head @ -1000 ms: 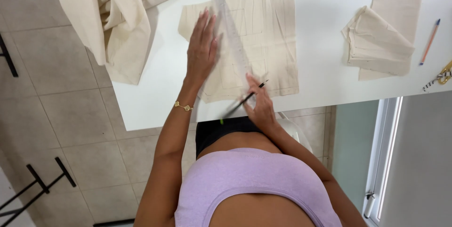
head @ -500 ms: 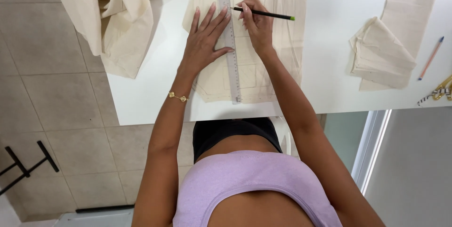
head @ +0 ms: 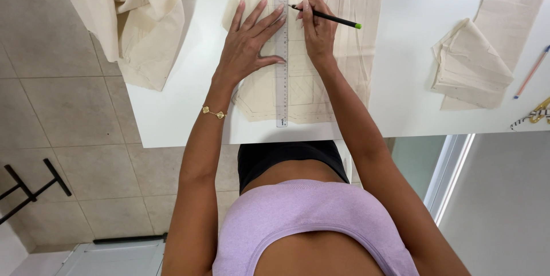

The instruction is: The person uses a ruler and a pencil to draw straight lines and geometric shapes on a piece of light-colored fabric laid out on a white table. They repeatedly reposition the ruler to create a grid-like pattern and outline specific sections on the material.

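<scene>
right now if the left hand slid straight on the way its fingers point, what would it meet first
Likely the clear ruler: the left hand lies flat on the cream fabric piece, fingertips angled toward the ruler's upper end, apparently touching already.

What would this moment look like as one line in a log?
left hand: flat on clear ruler | right hand: holds black pencil, tip at ruler edge | under: cream fabric piece | on: white table

Place: my sewing room, probably at home.
Table (head: 401, 110): white, my cutting surface.
Cloth: cream fabric piece (head: 338, 52) flat on it, more cloth (head: 137, 18) heaped over the edge, folded pieces (head: 472, 64) aside.
Tools: ruler (head: 281, 81), pencil (head: 326, 17).
Floor (head: 74, 115): beige tiles.
</scene>
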